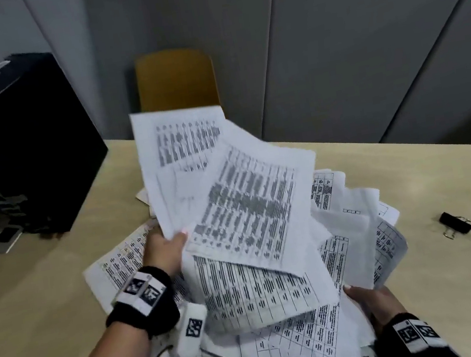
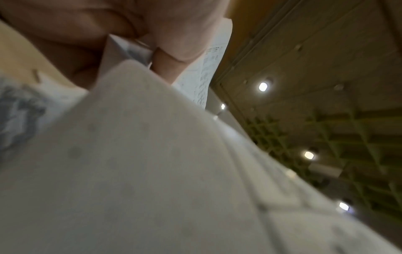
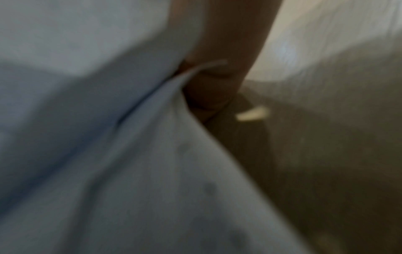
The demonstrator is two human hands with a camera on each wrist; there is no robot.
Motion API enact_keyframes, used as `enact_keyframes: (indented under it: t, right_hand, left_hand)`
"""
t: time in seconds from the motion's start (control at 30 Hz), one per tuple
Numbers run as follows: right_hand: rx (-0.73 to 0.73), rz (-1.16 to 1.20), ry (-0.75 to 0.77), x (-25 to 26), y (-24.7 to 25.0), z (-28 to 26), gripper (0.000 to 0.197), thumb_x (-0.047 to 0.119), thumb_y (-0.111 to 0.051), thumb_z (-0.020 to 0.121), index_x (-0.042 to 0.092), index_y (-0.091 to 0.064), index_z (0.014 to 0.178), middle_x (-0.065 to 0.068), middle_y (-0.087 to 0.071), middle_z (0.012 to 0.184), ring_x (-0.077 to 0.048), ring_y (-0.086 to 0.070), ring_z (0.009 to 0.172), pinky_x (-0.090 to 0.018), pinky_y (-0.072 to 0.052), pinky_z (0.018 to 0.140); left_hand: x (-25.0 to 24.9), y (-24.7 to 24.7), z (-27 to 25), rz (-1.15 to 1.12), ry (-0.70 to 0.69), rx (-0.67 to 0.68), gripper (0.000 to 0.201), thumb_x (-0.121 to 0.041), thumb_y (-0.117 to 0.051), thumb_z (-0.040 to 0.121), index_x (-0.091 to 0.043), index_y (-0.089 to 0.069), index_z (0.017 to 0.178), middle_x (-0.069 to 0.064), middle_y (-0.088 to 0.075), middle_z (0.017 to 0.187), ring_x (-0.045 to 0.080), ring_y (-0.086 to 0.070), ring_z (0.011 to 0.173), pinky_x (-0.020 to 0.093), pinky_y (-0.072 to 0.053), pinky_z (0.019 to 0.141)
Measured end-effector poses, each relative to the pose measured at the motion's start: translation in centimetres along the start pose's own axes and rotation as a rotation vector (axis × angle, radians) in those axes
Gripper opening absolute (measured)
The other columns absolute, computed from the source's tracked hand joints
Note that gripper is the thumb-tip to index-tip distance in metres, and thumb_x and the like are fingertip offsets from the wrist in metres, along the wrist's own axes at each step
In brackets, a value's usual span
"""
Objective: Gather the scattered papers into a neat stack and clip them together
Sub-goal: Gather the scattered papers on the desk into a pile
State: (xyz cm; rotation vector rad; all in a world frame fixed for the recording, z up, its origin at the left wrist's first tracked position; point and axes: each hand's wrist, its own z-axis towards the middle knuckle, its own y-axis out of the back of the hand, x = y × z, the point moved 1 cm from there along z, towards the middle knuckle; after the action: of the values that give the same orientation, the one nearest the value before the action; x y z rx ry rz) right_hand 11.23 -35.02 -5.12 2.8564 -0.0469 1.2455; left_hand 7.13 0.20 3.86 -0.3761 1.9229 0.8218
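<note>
A loose heap of white printed papers (image 1: pixel 254 224) fans out over the beige table (image 1: pixel 46 294) in the head view. My left hand (image 1: pixel 166 245) grips the lower left edge of several lifted sheets, thumb on top; the left wrist view shows fingers (image 2: pixel 174 51) pinching paper (image 2: pixel 152 154). My right hand (image 1: pixel 370 299) holds the heap's lower right edge, fingers hidden under the sheets; in the blurred right wrist view a finger (image 3: pixel 213 89) curls against paper (image 3: pixel 130 171). A black binder clip (image 1: pixel 455 222) lies on the table to the right, apart from both hands.
A black computer tower (image 1: pixel 16 145) with cables stands at the back left. A brown chair back (image 1: pixel 177 79) rises behind the table's far edge. One sheet (image 1: pixel 117 258) lies flat under my left wrist. Grey wall panels close the background.
</note>
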Motion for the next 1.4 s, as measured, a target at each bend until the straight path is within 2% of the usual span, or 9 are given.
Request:
enact_keyframes:
  t: [0.23, 0.37, 0.5, 0.73, 0.83, 1.07, 1.23, 1.33, 1.4]
  right_hand:
    - [-0.011, 0.031, 0.019, 0.1, -0.6, -0.6, 0.046, 0.01, -0.069, 0.076, -0.011, -0.057, 0.114, -0.022, -0.067, 0.099, -0.038, -0.065, 0.088, -0.057, -0.045, 0.093]
    - [0.074, 0.072, 0.056, 0.4, -0.6, -0.5, 0.118, 0.058, -0.084, 0.03, 0.007, -0.046, 0.129, -0.005, -0.055, 0.128, -0.024, -0.051, 0.12, -0.034, -0.035, 0.105]
    - [0.013, -0.192, 0.157, 0.7, -0.4, -0.6, 0.057, 0.018, -0.083, 0.065, -0.007, -0.058, 0.111, -0.015, -0.068, 0.092, -0.019, -0.064, 0.073, -0.017, -0.051, 0.054]
    - [-0.006, -0.114, 0.092, 0.6, -0.3, -0.9, 0.041, -0.005, -0.063, 0.08, -0.006, -0.051, 0.12, -0.017, -0.063, 0.099, -0.022, -0.059, 0.078, -0.037, -0.044, 0.084]
    - [-0.01, -0.014, 0.047, 0.6, -0.1, -1.4, 0.038, -0.003, -0.062, 0.082, 0.002, -0.05, 0.118, -0.009, -0.065, 0.089, -0.021, -0.061, 0.078, -0.032, -0.046, 0.069]
    - [-0.093, 0.135, 0.035, 2.8, -0.6, -2.9, 0.031, 0.007, -0.061, 0.083, 0.002, -0.053, 0.112, -0.006, -0.058, 0.085, -0.019, -0.05, 0.071, -0.028, -0.031, 0.057]
    - [-0.117, 0.144, -0.016, 3.5, -1.1, -1.9, 0.048, 0.021, -0.071, 0.075, 0.007, -0.051, 0.117, -0.006, -0.051, 0.119, -0.022, -0.041, 0.1, -0.035, -0.028, 0.085]
    - [-0.091, 0.066, -0.002, 4.1, -1.3, -1.3, 0.087, 0.051, -0.083, 0.038, 0.006, -0.055, 0.107, -0.007, -0.052, 0.122, -0.022, -0.043, 0.103, -0.036, -0.027, 0.089]
    - [-0.052, 0.063, -0.026, 4.6, -1.3, -1.2, 0.067, 0.043, -0.082, 0.049, 0.005, -0.056, 0.098, -0.012, -0.053, 0.125, -0.024, -0.047, 0.105, -0.037, -0.027, 0.093]
  left_hand:
    - [3.5, -4.0, -1.4, 0.305, 0.078, 0.287, 0.032, -0.009, -0.054, 0.091, 0.001, -0.053, 0.122, 0.017, -0.062, 0.119, 0.028, -0.059, 0.094, 0.03, -0.048, 0.08]
    - [3.2, -5.9, -2.0, 0.38, 0.028, 0.372, 0.036, -0.01, -0.055, 0.091, -0.003, -0.053, 0.126, 0.015, -0.062, 0.123, 0.03, -0.061, 0.108, 0.032, -0.049, 0.089]
    - [3.0, -7.4, -2.0, 0.422, 0.007, 0.423, 0.035, -0.017, -0.059, 0.089, -0.004, -0.054, 0.121, 0.012, -0.063, 0.121, 0.026, -0.061, 0.102, 0.029, -0.048, 0.087]
    - [3.8, -4.7, 0.2, 0.227, -0.043, 0.317, 0.027, -0.026, -0.061, 0.088, -0.015, -0.059, 0.113, 0.005, -0.066, 0.11, 0.021, -0.062, 0.09, 0.024, -0.047, 0.07]
    - [4.0, -2.2, 2.4, 0.192, -0.018, 0.146, 0.016, -0.015, -0.062, 0.087, -0.018, -0.06, 0.102, 0.01, -0.068, 0.101, 0.022, -0.063, 0.078, 0.022, -0.045, 0.06]
    - [3.3, -0.7, 8.7, 0.554, -0.19, 0.061, 0.042, -0.01, -0.061, 0.083, -0.012, -0.053, 0.124, 0.014, -0.053, 0.13, 0.03, -0.053, 0.114, 0.035, -0.043, 0.097]
    - [1.7, -3.0, 11.6, 0.82, -0.255, 0.148, 0.059, -0.026, -0.051, 0.092, -0.02, -0.028, 0.146, 0.006, -0.014, 0.158, 0.029, -0.013, 0.145, 0.046, -0.02, 0.116]
    - [0.2, -5.2, 12.3, 0.963, -0.258, 0.28, 0.065, -0.037, -0.042, 0.096, -0.024, -0.009, 0.15, 0.001, 0.007, 0.16, 0.028, 0.008, 0.147, 0.05, -0.007, 0.117]
    - [-0.4, -6.6, 12.8, 1.047, -0.248, 0.382, 0.069, -0.045, -0.037, 0.096, -0.023, -0.001, 0.151, 0.001, 0.013, 0.159, 0.029, 0.014, 0.145, 0.053, -0.002, 0.116]
